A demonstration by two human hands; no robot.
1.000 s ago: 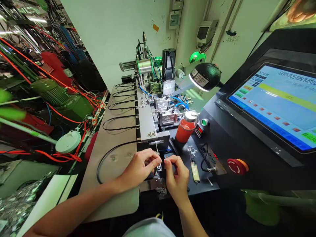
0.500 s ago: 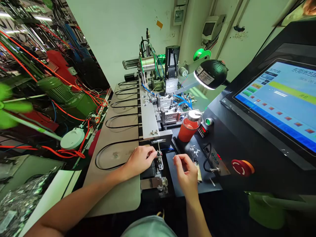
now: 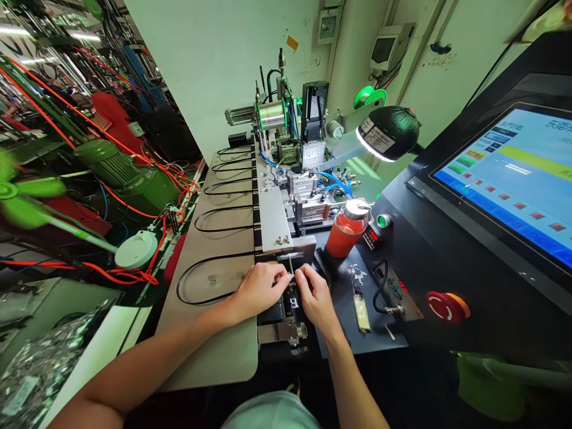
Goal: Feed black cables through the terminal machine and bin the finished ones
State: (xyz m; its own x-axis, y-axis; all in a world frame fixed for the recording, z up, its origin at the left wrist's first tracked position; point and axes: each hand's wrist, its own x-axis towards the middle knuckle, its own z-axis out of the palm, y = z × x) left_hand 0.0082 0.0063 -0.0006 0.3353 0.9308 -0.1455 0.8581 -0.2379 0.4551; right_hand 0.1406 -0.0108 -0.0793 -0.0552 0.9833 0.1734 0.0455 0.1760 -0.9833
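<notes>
My left hand rests over the near end of the machine's metal track, its thumb and index finger pinched at a small metal fixture. Facing it from the right, my right hand has its fingertips pinched close beside the left ones. Whatever lies between the fingertips is too small to make out. A black cable loop lies on the beige plate by my left hand, with more loops farther back. The silver guide plate is just beyond both hands.
A red jar with a metal lid stands right of the track. Nearby are a yellowish strip, a lit lamp, a red stop button and a touchscreen. A green fan is at the far left.
My right hand has moved left from above the dark plate to meet my left hand at the fixture. My left hand stays in nearly the same place. The view has shifted slightly.
</notes>
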